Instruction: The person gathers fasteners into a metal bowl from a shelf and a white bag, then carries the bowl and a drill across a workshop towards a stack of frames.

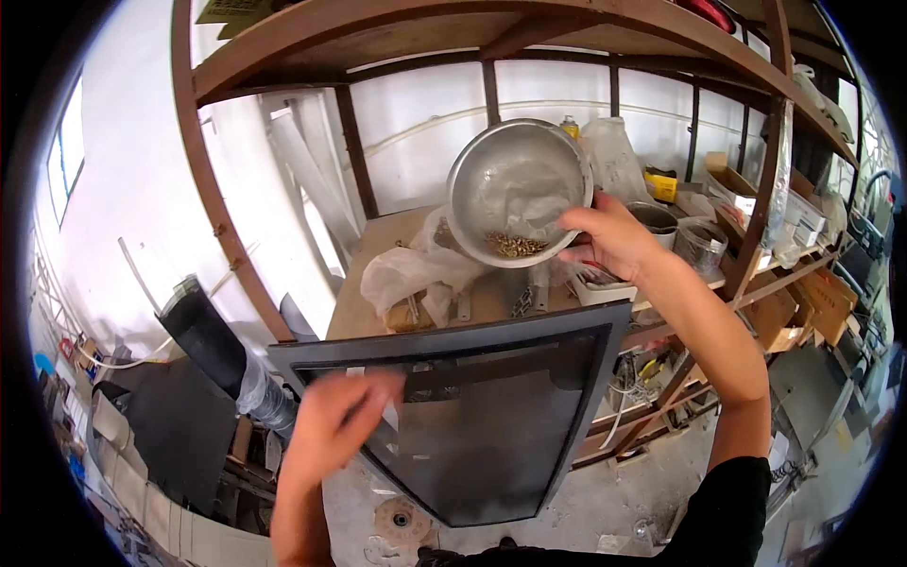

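Note:
My right hand [614, 236] is closed on the right rim of a round metal bowl [518, 180], thumb inside it. The bowl is tilted so its inside faces me, above the wooden shelf. Small brass-coloured pieces of hardware, perhaps screws [516, 246], lie heaped at its lower side. My left hand [345, 416] is in front of the left part of a dark framed mesh panel [472, 425], smeared by motion. Its fingers are too blurred to show whether they hold anything. The panel stands upright before me, its top edge near the shelf front.
On the shelf board [387, 236] lie a crumpled plastic bag [406, 274], a white tray [603, 291] and several tins and boxes. Brown steel shelf posts [231, 227] rise on both sides. A black roll [203, 331] leans at left; cardboard boxes [803, 307] stand at right.

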`<state>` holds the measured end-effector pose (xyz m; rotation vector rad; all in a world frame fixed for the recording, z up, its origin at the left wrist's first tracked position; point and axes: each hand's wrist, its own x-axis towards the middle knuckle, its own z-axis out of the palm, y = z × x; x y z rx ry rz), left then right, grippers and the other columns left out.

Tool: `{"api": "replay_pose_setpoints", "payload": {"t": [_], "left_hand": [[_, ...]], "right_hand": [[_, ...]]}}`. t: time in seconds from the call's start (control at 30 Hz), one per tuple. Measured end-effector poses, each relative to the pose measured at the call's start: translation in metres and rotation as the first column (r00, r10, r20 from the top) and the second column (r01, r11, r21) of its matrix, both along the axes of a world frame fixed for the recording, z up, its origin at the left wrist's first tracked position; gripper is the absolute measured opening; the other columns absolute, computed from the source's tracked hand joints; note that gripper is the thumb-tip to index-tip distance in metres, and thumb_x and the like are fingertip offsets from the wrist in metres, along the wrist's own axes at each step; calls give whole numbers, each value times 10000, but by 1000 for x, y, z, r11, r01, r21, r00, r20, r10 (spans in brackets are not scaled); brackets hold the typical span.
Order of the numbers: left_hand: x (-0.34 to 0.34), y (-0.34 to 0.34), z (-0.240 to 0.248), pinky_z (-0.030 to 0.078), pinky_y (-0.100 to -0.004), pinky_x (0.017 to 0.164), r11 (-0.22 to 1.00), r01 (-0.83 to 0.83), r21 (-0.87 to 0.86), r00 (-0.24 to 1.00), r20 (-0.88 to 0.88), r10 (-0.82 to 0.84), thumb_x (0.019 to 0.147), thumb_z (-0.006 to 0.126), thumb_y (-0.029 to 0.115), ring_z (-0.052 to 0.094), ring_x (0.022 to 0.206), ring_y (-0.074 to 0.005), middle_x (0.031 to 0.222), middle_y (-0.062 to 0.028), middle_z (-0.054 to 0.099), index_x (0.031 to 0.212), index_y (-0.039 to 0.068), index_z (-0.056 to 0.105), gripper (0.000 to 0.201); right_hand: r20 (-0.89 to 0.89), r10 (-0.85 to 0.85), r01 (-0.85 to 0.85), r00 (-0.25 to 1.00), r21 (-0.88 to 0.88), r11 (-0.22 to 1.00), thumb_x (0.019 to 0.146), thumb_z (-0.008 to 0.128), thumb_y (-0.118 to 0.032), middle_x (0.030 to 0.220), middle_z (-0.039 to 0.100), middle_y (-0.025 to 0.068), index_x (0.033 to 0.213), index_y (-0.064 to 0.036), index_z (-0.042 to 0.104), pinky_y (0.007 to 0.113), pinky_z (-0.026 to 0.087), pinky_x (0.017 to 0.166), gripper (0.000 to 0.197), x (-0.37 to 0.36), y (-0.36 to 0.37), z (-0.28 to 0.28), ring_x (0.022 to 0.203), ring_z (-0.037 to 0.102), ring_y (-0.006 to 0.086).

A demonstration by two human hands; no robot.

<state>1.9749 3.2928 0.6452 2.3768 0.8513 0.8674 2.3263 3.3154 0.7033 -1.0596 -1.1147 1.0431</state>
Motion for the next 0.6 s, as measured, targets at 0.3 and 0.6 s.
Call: {"api": "replay_pose_setpoints", "payload": {"t": [0.3, 0.6], "left_hand": [[102, 137, 32, 463, -423, 731, 834, -35, 551, 805, -479, 350, 796, 442, 86, 589, 847, -314, 879, -154, 616, 1089, 140, 575, 326], [125, 170, 35, 479, -412, 704, 739, -60, 672, 841, -365, 400, 765, 462, 66, 600, 819, -313, 841, -155, 617, 975, 91, 611, 258]], "right_hand": [[176, -123, 110, 977, 82, 991, 702, 601, -71, 1034, 480, 177, 1091, 112, 358, 305, 587, 578, 493, -29, 52, -2, 860, 580, 252], [322, -303, 269, 897, 147, 952, 690, 592, -48, 1036, 504, 170, 1070, 87, 376, 327, 577, 514, 457, -30, 112, -5, 846, 586, 271]]}}
